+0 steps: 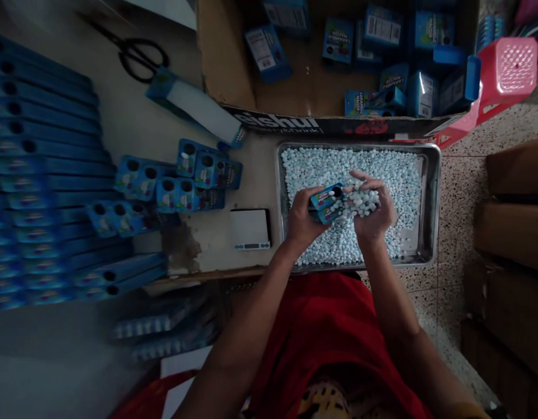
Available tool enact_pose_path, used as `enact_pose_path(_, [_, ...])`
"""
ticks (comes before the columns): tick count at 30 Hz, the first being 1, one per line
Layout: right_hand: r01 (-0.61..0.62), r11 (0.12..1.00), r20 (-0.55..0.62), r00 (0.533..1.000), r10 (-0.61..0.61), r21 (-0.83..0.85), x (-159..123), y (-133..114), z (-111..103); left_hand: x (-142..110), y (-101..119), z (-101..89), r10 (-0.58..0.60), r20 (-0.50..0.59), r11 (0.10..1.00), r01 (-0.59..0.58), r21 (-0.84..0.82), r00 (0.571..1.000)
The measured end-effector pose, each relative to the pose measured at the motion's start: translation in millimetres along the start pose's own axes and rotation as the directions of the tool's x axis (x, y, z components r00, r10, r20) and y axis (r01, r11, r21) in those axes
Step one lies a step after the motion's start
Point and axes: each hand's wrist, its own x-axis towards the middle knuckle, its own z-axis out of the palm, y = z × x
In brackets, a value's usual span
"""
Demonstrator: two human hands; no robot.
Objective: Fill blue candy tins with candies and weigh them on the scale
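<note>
My left hand (301,220) is closed around a small blue box (326,201) with a round hole at its open end, held above a steel tray (431,201). The tray is full of small pale blue and white pellets (312,169). My right hand (373,209) is cupped around a heap of the same pellets, pressed up against the mouth of the box. Both hands hover over the middle of the tray.
Small blue boxes (199,174) lie in rows left of the tray, with flat blue packs (46,174) stacked further left. A small scale (250,228), black scissors (135,52), a cardboard carton (225,58) holding more boxes and a pink stool (504,75) surround the tray.
</note>
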Motion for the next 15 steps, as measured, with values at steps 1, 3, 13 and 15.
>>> enact_pose_path(1, [-0.006, 1.0, -0.005, 1.0, 0.006, -0.006, 1.5, 0.8, 1.7, 0.8, 0.8, -2.3, -0.007, 0.011, 1.0, 0.007, 0.0, 1.0])
enact_pose_path(3, [-0.019, 1.0, 0.008, 1.0, 0.019, -0.005, 4.0, 1.1, 6.5, 2.0, 1.7, -7.4, -0.035, 0.051, 0.999, 0.035, -0.008, 0.998])
enact_pose_path(13, [0.019, 1.0, 0.13, 0.991, -0.018, -0.009, 6.8, 4.9, 23.3, 0.0, -2.7, -36.6, -0.128, 0.311, 0.982, 0.164, -0.09, 0.942])
enact_pose_path(15, [0.001, 1.0, 0.154, 0.988, 0.003, -0.029, 4.9, 7.8, 23.6, 2.0, -9.1, -39.2, -0.122, 0.283, 0.985, 0.152, -0.085, 0.951])
